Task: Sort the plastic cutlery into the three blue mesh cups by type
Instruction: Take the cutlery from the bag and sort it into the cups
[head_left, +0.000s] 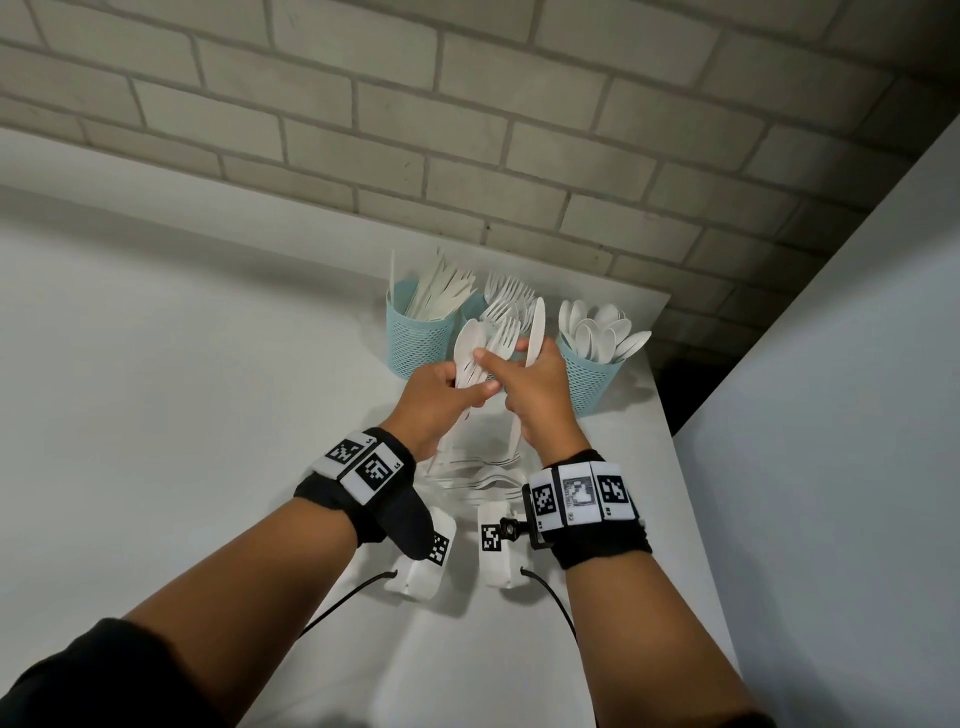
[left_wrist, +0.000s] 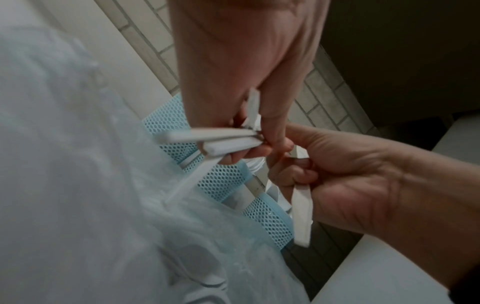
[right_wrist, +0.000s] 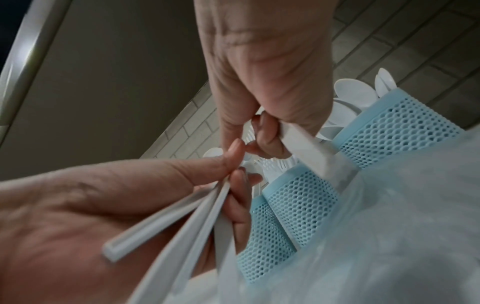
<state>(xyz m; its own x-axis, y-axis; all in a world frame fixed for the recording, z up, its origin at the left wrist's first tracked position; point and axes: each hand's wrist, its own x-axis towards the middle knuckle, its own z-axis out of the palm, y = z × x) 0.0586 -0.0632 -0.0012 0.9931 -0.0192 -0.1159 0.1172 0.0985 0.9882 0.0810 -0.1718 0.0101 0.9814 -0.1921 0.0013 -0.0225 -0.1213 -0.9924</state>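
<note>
Above the white desk (head_left: 156, 389), the left hand (head_left: 441, 400) gripped a bundle of mixed cutlery (head_left: 480, 348), the right hand (head_left: 540, 389) pinched one knife (head_left: 535, 332), before three blue mesh cups (head_left: 415, 338).

Middle cup (head_left: 475, 312) mostly hidden — hands block it

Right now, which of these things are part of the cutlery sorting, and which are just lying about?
Part of the job:
left hand gripping a mixed bunch
right hand holding a knife
knife cup
fork cup
spoon cup
unsorted pile

Just there:
table
brick wall
</note>
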